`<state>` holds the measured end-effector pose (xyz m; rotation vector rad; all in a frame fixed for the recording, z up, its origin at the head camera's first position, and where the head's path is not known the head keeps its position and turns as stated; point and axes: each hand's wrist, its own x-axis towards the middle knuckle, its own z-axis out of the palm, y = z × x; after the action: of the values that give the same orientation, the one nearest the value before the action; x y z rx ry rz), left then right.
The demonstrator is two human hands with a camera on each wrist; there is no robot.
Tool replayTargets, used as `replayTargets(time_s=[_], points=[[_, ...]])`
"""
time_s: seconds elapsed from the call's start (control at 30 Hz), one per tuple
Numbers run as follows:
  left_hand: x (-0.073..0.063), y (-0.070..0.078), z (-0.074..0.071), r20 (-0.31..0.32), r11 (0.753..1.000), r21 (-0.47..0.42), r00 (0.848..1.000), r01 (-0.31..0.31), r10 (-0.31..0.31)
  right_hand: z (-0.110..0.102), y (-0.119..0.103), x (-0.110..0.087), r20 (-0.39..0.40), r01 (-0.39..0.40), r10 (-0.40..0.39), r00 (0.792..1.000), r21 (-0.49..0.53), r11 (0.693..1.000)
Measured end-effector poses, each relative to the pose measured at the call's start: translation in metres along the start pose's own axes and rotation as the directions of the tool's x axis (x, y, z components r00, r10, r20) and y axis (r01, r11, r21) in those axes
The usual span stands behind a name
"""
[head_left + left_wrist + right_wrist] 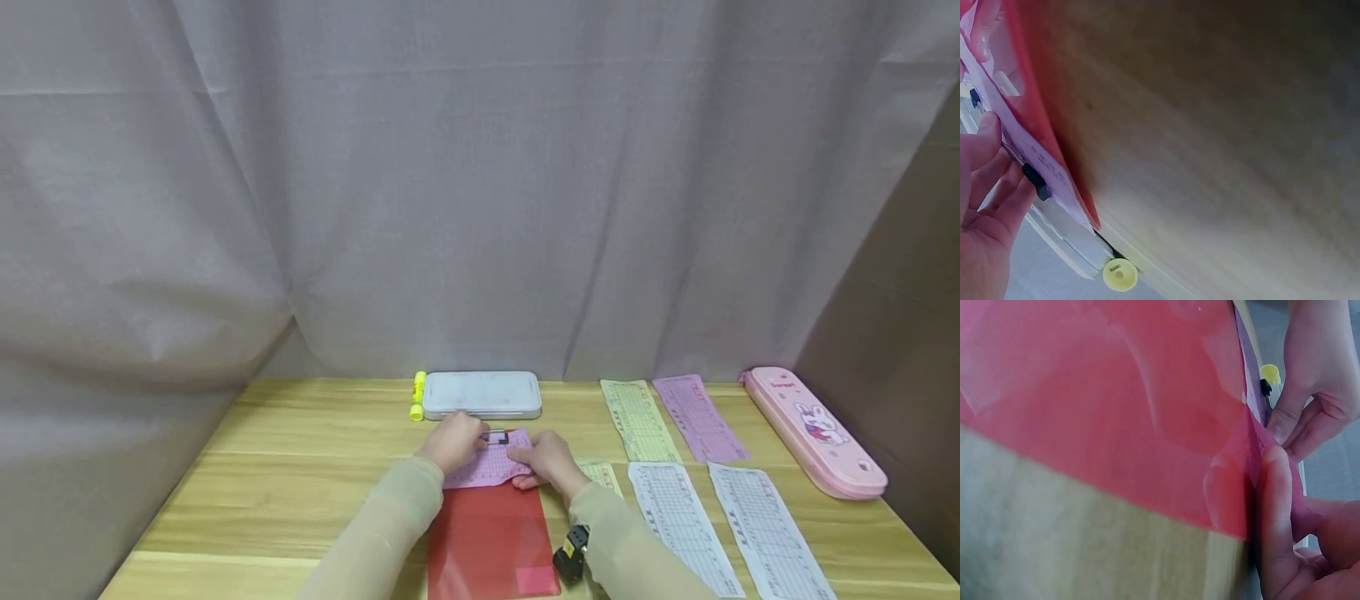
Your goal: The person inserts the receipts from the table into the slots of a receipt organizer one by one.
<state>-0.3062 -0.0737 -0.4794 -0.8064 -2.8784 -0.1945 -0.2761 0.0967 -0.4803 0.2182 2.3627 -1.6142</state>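
Paper slip (489, 465), purple and printed with a grid, lying over the far end of a red folder (487, 533), just in front of a white case (483, 393) on a wooden table (337, 508). At its left side, the left hand (456, 443), thumb and fingertips drawn close together, pinching a metal clip (504, 439) with black sliders near the slip's far edge. At its right side, the right hand (551, 460), thumb above and fingers curled beneath, gripping the slip's edge; folder's edge inside that same grip or only next to it, cannot tell. On the right wrist, a small black device (572, 556). Just beside the case's left end, a yellow tube (417, 396). Over to the right, a yellow slip (641, 419) and a second purple slip (699, 418) side by side; nearer, two white slips (684, 525), also side by side. Just past the right hand, a pale green-yellow slip (602, 477), partly hidden by the arm. Farthest right, slanted, a pink pencil case (816, 433) with a rabbit picture. Behind everything, a grey curtain (450, 183).
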Motion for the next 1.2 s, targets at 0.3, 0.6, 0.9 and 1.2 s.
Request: replayTargets(time_s=[0.3, 0.6, 0.9, 1.2], points=[[0.001, 0.001, 0.0, 0.012, 0.999, -0.035, 1.0, 0.021, -0.021, 0.0, 0.001, 0.002, -0.002, -0.002, 0.002, 1.0, -0.041, 0.999], [0.001, -0.002, 0.0, -0.002, 0.994, -0.106, 1.0, 0.022, -0.022, -0.007, 0.0, -0.001, -0.08, 0.127, -0.16, 0.984, -0.315, 0.94], [0.002, -0.003, -0.003, 0.023, 0.987, -0.15, 0.998, 0.059, -0.056, -0.021, -0.003, 0.003, -0.126, 0.182, -0.249, 0.96, -0.391, 0.902], [0.0, -0.005, -0.003, -0.009, 0.98, -0.195, 0.999, 0.051, -0.054, -0.035, 0.0, 0.002, -0.135, 0.261, -0.341, 0.93, -0.412, 0.873]])
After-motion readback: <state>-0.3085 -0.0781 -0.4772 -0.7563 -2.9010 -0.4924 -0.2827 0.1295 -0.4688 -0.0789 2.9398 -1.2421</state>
